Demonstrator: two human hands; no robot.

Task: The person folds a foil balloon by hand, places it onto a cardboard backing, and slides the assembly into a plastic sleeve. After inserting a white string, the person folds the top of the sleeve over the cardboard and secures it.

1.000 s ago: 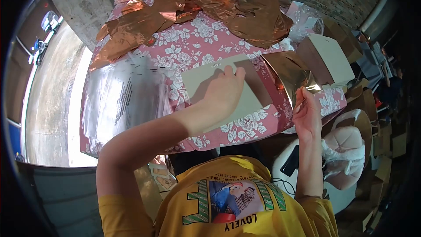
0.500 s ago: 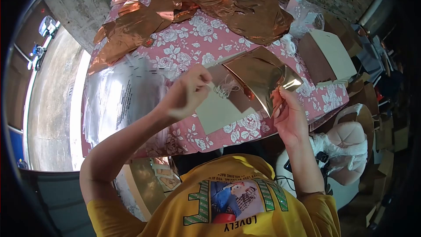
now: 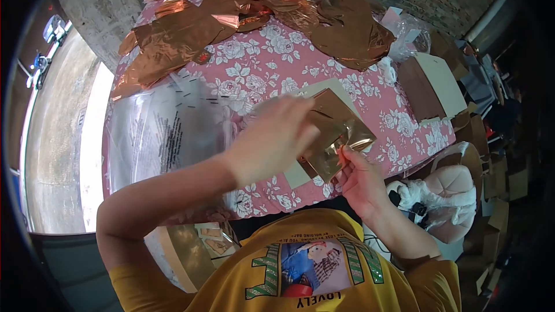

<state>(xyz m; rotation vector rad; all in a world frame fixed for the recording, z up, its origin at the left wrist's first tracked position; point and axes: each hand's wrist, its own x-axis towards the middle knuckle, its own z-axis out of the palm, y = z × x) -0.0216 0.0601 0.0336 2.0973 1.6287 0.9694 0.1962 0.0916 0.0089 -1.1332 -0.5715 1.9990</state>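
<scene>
My right hand [image 3: 363, 184] pinches the near right corner of a folded, shiny copper-coloured piece [image 3: 341, 120] that looks like a flat foil balloon. It lies over a cream card [image 3: 324, 85], whose edges show beyond and in front of it. My left hand [image 3: 276, 138] is smeared by motion over the left part of the foil. Its fingers are too blurred to show whether they grip anything.
Flat copper foil pieces [image 3: 352, 29] are heaped along the far side of the flowered tablecloth [image 3: 260, 89]. Clear plastic bags [image 3: 156, 133] cover the left. A cream and brown box [image 3: 433, 86] stands at right, near a padded chair [image 3: 448, 202].
The foil has come down and nearer to me, now lying flatter over the card. My left hand has swept right, across it. The loose clear strands between my hands are out of sight.
</scene>
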